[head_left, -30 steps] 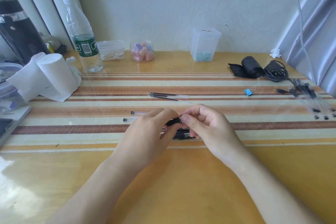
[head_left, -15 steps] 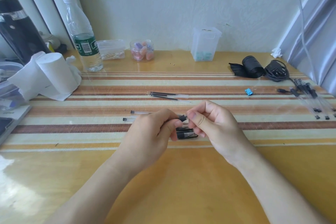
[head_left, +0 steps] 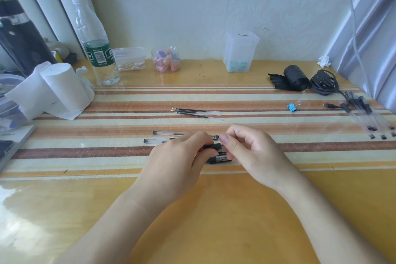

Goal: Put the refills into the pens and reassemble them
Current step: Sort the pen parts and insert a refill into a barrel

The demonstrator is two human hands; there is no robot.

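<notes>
Your left hand point(head_left: 177, 163) grips the pen point(head_left: 215, 146). Its black section protrudes toward your right hand point(head_left: 252, 156), which pinches that end. Loose refills point(head_left: 196, 112) lie on the striped mat point(head_left: 300, 150), beyond both hands.

home desk point(head_left: 214, 210) (water bottle point(head_left: 96, 49), tissue roll point(head_left: 64, 88))

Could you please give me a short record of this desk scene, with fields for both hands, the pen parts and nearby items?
Left hand: grips the pen near its black section
Right hand: pinches that pen's end
Loose refills: lying together beyond the hands
Clear barrels: two, partly hidden behind the left hand
Spare pens: grouped at the far right
Binder clip: blue, right of the refills
</notes>
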